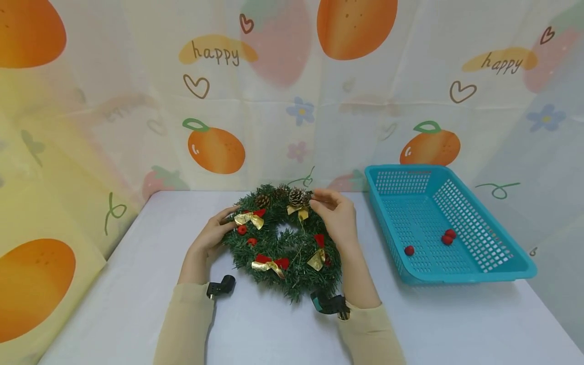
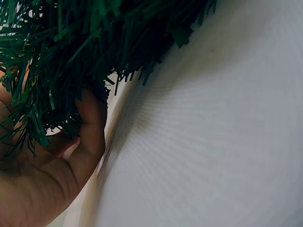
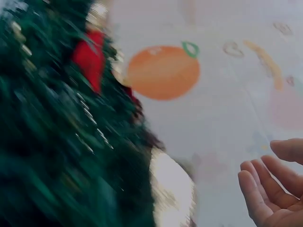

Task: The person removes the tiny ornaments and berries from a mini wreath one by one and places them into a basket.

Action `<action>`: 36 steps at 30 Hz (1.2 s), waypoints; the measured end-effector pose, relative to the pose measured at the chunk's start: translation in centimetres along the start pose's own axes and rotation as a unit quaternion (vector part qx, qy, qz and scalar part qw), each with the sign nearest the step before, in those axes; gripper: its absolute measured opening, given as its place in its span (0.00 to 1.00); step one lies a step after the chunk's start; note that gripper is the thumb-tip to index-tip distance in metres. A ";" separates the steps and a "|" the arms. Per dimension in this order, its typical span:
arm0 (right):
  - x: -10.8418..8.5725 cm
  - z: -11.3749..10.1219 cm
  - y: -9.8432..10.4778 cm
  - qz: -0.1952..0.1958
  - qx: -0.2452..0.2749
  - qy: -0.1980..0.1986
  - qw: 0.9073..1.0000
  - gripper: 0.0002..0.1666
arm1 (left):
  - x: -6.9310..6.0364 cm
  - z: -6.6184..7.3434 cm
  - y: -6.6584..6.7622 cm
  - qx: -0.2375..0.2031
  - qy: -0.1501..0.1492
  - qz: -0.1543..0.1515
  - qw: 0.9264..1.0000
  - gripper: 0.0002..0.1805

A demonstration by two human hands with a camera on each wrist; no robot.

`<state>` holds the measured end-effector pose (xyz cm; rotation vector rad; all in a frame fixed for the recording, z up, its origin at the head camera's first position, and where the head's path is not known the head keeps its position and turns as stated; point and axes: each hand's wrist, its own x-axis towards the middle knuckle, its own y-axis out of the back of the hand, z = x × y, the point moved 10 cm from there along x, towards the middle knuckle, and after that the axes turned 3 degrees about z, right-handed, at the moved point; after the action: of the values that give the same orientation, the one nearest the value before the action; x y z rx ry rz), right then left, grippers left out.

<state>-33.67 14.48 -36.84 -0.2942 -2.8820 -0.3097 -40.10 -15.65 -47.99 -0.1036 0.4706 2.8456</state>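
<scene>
Reaching in from the near side, two beige sleeves are noted, each with a black wrist camera worn at the cuff. Between the left hand and the right hand, on or just above the white table, a green Christmas wreath is found, trimmed with red-and-gold bows; whether it is lifted cannot be told. Its left rim is gripped by the left hand, fingers curled beneath the artificial needles, presumably so that the ring is steadied. By the far right rim, beside a pinecone, the right hand is held with fingers loosely bent and thumb apart; nothing is seen in its grasp, and contact with the wreath cannot be confirmed. To the right, presumably for easy reach, a turquoise plastic basket is placed, its three red berries apparently kept from rolling by its walls. Farthest back, a fruit-printed cloth is hung as backdrop.
</scene>
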 end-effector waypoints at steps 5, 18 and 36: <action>-0.6 0.3 -3.5 -0.042 -0.032 0.022 0.998 0.22 | 0.0 0.0 0.0 0.006 -0.007 0.001 1.000 0.32; -2.0 -0.9 -8.4 -0.112 -0.039 -0.036 0.992 0.17 | 0.1 0.2 0.0 0.006 -0.008 -0.001 1.000 0.31; -2.4 0.9 -12.6 -0.196 -0.031 -0.085 0.976 0.15 | 0.3 -0.4 0.2 0.008 0.003 0.008 1.000 0.32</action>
<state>-34.34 2.18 -40.62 0.2575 -3.0895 -0.4612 -40.45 -15.86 -48.37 -0.1071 0.4973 2.8579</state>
